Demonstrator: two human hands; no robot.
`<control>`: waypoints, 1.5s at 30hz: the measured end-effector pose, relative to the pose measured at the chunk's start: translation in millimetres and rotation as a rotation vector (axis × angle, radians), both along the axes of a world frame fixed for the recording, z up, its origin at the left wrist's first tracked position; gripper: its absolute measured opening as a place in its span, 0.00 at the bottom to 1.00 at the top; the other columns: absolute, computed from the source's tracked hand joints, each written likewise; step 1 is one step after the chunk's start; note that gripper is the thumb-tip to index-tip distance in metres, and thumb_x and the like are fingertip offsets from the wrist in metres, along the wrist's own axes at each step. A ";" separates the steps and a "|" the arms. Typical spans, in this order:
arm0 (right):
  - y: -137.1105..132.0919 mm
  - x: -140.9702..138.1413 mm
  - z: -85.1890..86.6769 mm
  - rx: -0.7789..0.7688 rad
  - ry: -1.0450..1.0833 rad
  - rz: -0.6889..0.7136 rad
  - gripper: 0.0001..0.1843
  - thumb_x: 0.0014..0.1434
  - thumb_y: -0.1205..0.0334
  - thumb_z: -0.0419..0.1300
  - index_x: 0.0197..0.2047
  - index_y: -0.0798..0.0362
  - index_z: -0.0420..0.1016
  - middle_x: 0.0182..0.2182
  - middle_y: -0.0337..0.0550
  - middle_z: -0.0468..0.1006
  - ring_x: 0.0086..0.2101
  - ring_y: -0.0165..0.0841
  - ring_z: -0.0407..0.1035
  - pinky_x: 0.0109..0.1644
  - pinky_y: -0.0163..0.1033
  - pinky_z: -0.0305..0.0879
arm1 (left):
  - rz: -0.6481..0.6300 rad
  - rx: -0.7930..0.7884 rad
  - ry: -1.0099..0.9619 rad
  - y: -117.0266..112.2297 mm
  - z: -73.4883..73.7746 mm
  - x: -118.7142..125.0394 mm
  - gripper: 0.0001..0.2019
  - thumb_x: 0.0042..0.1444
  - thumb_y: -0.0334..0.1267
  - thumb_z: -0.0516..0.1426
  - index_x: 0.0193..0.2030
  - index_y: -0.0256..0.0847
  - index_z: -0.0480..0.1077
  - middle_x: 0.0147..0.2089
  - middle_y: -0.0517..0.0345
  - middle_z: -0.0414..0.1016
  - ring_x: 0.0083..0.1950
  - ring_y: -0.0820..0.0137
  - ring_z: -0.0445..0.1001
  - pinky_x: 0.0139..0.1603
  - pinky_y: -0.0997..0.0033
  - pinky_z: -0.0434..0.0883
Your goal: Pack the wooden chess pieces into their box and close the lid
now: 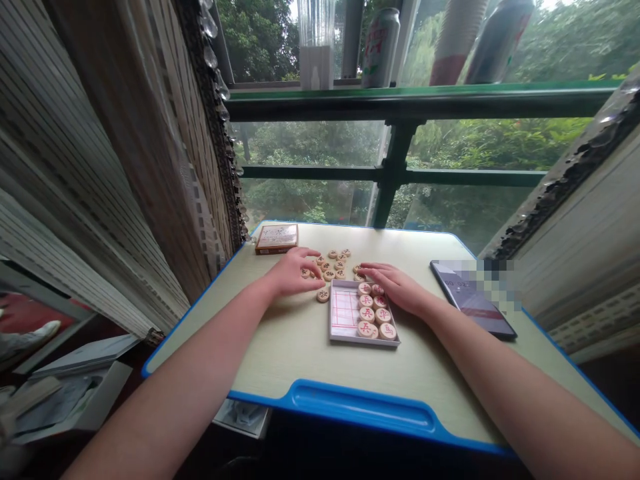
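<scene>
My left hand (293,273) reaches over the loose xiangqi pieces, its thumb and fingers spread apart around several of them. One round wooden piece (323,295) lies just below the thumb, near the box. A shallow white box (344,339) sits in front of me, with red-marked pieces (367,314) in two columns on its right side and a red-lined sheet (345,308) showing on its left. Over the box's upper right corner stretches my right hand (395,285), fingers extended, the tips at two loose pieces (359,277) behind the box. More black-marked pieces (340,265) lie between the hands.
The box lid (277,237) rests at the table's far left. A tablet or phone (473,300) lies to the right, partly blurred out. The table (280,360) has a blue edge with a groove. Cans (381,48) and stacked cups stand on the window ledge; curtains hang on both sides.
</scene>
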State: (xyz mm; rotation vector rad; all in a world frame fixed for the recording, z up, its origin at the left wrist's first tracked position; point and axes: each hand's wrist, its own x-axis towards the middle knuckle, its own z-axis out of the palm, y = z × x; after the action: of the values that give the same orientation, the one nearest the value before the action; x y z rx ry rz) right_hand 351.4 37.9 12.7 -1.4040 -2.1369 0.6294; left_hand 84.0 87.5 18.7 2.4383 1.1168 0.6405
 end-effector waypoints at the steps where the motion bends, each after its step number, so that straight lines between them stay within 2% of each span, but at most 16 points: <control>1: -0.2 -0.3 0.1 0.002 -0.001 0.001 0.25 0.65 0.49 0.42 0.53 0.48 0.74 0.56 0.43 0.70 0.57 0.41 0.60 0.63 0.51 0.51 | -0.034 -0.018 0.020 -1.9 0.0 -0.1 0.09 0.42 0.43 0.64 0.31 0.44 0.78 0.59 0.53 0.67 0.63 0.55 0.57 0.65 0.54 0.54; 5: -0.3 -0.5 0.2 0.001 -0.021 -0.004 0.26 0.65 0.49 0.41 0.53 0.50 0.74 0.57 0.45 0.69 0.57 0.40 0.60 0.63 0.49 0.51 | -0.085 -0.049 0.096 -10.8 0.2 0.1 0.19 0.37 0.38 0.66 0.41 0.48 0.77 0.67 0.55 0.55 0.69 0.49 0.42 0.66 0.46 0.48; 8: -0.9 -0.7 0.1 -0.006 -0.022 -0.010 0.27 0.64 0.49 0.42 0.53 0.51 0.74 0.57 0.46 0.68 0.58 0.40 0.59 0.63 0.48 0.51 | -0.088 -0.036 0.153 -14.7 0.4 2.4 0.17 0.37 0.34 0.65 0.38 0.46 0.77 0.69 0.56 0.49 0.69 0.48 0.40 0.66 0.45 0.47; 10: -1.7 -1.1 0.0 -0.005 -0.021 -0.016 0.27 0.64 0.48 0.42 0.53 0.52 0.74 0.57 0.47 0.68 0.58 0.41 0.59 0.63 0.48 0.51 | -0.096 -0.026 0.180 -15.5 0.5 4.6 0.13 0.38 0.34 0.64 0.36 0.44 0.77 0.68 0.55 0.51 0.69 0.48 0.40 0.66 0.47 0.47; 14: -2.7 -2.1 -0.3 0.024 -0.024 -0.036 0.27 0.64 0.48 0.42 0.52 0.51 0.75 0.55 0.46 0.70 0.56 0.40 0.61 0.62 0.47 0.54 | -0.116 0.007 0.167 -14.3 2.1 5.9 0.09 0.40 0.35 0.63 0.32 0.42 0.76 0.64 0.54 0.60 0.68 0.50 0.42 0.66 0.49 0.48; 16: -2.5 -2.3 -0.6 0.032 -0.020 -0.041 0.27 0.64 0.48 0.41 0.51 0.51 0.75 0.54 0.46 0.71 0.56 0.40 0.62 0.61 0.47 0.55 | -0.078 0.037 0.128 -13.1 4.4 5.1 0.07 0.40 0.36 0.63 0.29 0.41 0.75 0.62 0.54 0.63 0.67 0.50 0.45 0.66 0.49 0.49; 19: -1.7 -2.1 -1.9 0.033 -0.013 -0.043 0.28 0.65 0.48 0.41 0.50 0.52 0.76 0.54 0.46 0.72 0.55 0.40 0.63 0.60 0.46 0.56 | 0.001 0.117 0.014 -13.7 8.1 6.7 0.05 0.41 0.36 0.62 0.27 0.39 0.73 0.58 0.53 0.67 0.64 0.54 0.55 0.65 0.53 0.53; 21: -1.3 -1.8 -3.4 0.039 -0.011 -0.047 0.28 0.65 0.48 0.41 0.50 0.52 0.76 0.54 0.47 0.72 0.55 0.40 0.63 0.60 0.47 0.56 | 0.004 0.157 -0.072 -17.1 9.3 11.5 0.06 0.43 0.37 0.62 0.29 0.39 0.72 0.54 0.51 0.71 0.60 0.58 0.62 0.64 0.56 0.57; 27: -4.6 0.4 -1.7 0.146 -0.046 -0.039 0.25 0.64 0.48 0.43 0.50 0.50 0.75 0.53 0.47 0.72 0.54 0.41 0.63 0.59 0.48 0.56 | -0.116 0.117 -0.175 -34.9 8.0 27.9 0.07 0.47 0.38 0.60 0.34 0.40 0.72 0.45 0.52 0.77 0.55 0.62 0.69 0.59 0.62 0.63; 30: -7.5 1.4 3.9 0.191 -0.017 -0.053 0.24 0.64 0.49 0.44 0.46 0.51 0.77 0.47 0.48 0.75 0.49 0.40 0.67 0.55 0.46 0.60 | -0.173 0.088 -0.138 -43.3 10.8 28.6 0.08 0.45 0.36 0.60 0.34 0.40 0.73 0.43 0.52 0.77 0.55 0.63 0.69 0.57 0.65 0.64; 33: -9.0 0.1 6.0 0.217 0.017 -0.099 0.25 0.64 0.50 0.44 0.40 0.53 0.78 0.40 0.49 0.76 0.43 0.39 0.69 0.51 0.43 0.62 | -0.285 0.013 -0.107 -52.1 16.0 28.8 0.06 0.44 0.37 0.60 0.31 0.40 0.73 0.43 0.52 0.76 0.52 0.63 0.71 0.55 0.66 0.66; 39: -8.2 -4.6 -0.5 0.184 -0.001 -0.156 0.27 0.65 0.48 0.41 0.34 0.53 0.78 0.34 0.47 0.75 0.37 0.35 0.70 0.44 0.40 0.63 | -0.486 -0.073 -0.077 -67.5 19.7 36.3 0.04 0.42 0.37 0.60 0.27 0.40 0.73 0.35 0.55 0.76 0.45 0.64 0.73 0.51 0.67 0.68; 45: -6.6 -3.3 -2.6 0.135 -0.030 -0.138 0.28 0.65 0.48 0.40 0.35 0.54 0.78 0.34 0.47 0.76 0.37 0.36 0.70 0.45 0.39 0.62 | -0.537 -0.102 -0.063 -72.4 16.8 40.7 0.04 0.44 0.37 0.59 0.27 0.39 0.73 0.33 0.54 0.76 0.37 0.68 0.73 0.45 0.70 0.70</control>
State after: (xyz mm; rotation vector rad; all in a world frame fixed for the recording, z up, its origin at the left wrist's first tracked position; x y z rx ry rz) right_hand 348.1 31.3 10.2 -1.4787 -2.0429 0.4059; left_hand 124.7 15.1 35.5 2.4525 0.4199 0.4665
